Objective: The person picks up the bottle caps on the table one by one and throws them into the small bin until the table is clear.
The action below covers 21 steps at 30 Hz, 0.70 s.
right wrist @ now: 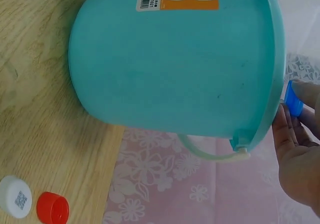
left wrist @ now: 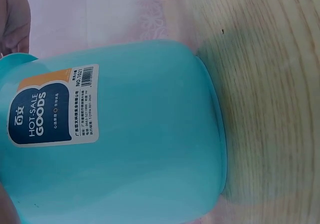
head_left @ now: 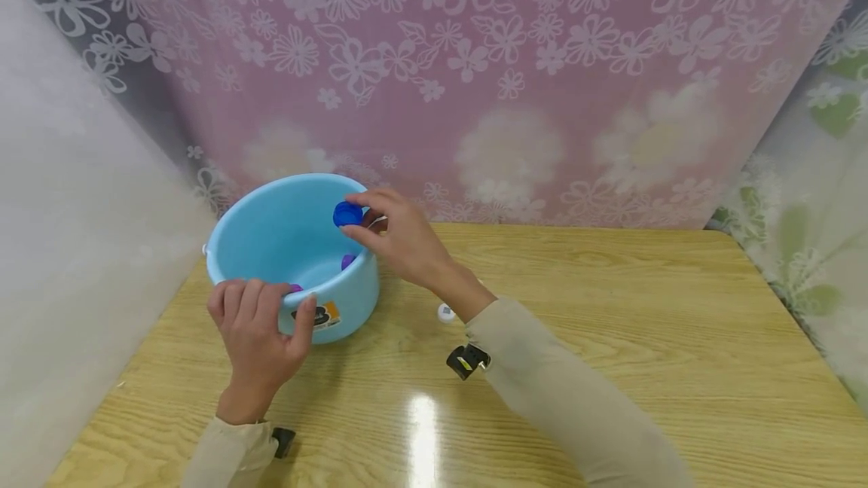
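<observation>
A light blue bucket [head_left: 339,315] stands upright at the left of the table, its printed label [left wrist: 55,106] facing the person. My left hand [head_left: 261,326] grips the near rim, fingers over the edge and thumb outside. Above the bucket's right rim, my right hand [head_left: 403,239] pinches a blue bottle cap [head_left: 348,215] between thumb and fingers. In the right wrist view the same cap [right wrist: 293,100] shows beside the rim. Purple things, one of them a small purple piece [head_left: 348,260], lie partly hidden inside the bucket.
On the wooden table [head_left: 610,322], a white bottle cap [right wrist: 15,197] with a printed code and a red bottle cap [right wrist: 52,208] lie right of the bucket. The bucket's pale handle [right wrist: 215,154] hangs on its far side. A pink floral curtain [head_left: 475,96] closes off the back.
</observation>
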Available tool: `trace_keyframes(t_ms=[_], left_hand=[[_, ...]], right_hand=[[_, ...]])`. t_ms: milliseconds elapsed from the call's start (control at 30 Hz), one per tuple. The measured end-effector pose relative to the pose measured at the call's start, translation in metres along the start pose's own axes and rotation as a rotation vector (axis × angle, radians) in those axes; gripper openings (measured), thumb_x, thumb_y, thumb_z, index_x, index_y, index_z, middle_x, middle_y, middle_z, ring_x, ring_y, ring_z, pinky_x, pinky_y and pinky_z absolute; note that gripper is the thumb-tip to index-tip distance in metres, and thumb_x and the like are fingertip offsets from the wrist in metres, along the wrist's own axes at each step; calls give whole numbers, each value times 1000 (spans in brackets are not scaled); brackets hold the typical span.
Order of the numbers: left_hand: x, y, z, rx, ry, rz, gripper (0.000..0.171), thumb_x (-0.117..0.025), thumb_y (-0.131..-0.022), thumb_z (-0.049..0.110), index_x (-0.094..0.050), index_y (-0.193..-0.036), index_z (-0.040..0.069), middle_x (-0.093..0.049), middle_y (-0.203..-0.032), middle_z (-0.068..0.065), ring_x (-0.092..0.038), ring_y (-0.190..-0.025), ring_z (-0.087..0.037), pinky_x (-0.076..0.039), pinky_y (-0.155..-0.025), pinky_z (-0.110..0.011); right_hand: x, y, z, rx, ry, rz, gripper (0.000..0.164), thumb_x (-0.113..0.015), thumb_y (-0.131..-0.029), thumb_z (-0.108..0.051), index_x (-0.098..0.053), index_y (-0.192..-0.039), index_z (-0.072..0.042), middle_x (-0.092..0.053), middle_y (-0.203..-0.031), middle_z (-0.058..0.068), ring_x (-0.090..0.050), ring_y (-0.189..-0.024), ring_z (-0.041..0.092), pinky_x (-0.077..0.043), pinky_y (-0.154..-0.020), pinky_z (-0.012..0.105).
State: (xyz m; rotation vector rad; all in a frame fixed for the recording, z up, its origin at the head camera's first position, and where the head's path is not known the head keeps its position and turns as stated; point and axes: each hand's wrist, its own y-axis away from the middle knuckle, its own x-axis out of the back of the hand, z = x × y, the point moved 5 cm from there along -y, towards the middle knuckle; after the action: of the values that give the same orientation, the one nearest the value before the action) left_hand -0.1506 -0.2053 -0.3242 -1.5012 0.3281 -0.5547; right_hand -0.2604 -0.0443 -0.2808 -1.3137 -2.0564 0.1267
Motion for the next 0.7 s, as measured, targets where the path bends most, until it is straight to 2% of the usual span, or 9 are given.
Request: trace_keyframes(t_ms=[367,700], left_hand=[[-1,-1,0,-3,-3,1,50,-52,-93,45,-50,-68,1,-39,-60,-12,-37,-63,-36,-24,-75,-52],[1,1,-2,11,-11,-1,51,-52,-93,45,-50,-68,1,-40,-61,-12,-37,-63,-36,-24,-76,-52]], right_hand=[[-7,-7,4,-67,154,-15,43,-67,-90,-23,-59,-128,-5,-57,-111,5,-58,-84,10,-48,-72,18],[-11,-9,4,-82,160,9,42,-68,-90,-22,-60,-127,-3,-59,-106,6,-58,-80,10,-47,-69,17]])
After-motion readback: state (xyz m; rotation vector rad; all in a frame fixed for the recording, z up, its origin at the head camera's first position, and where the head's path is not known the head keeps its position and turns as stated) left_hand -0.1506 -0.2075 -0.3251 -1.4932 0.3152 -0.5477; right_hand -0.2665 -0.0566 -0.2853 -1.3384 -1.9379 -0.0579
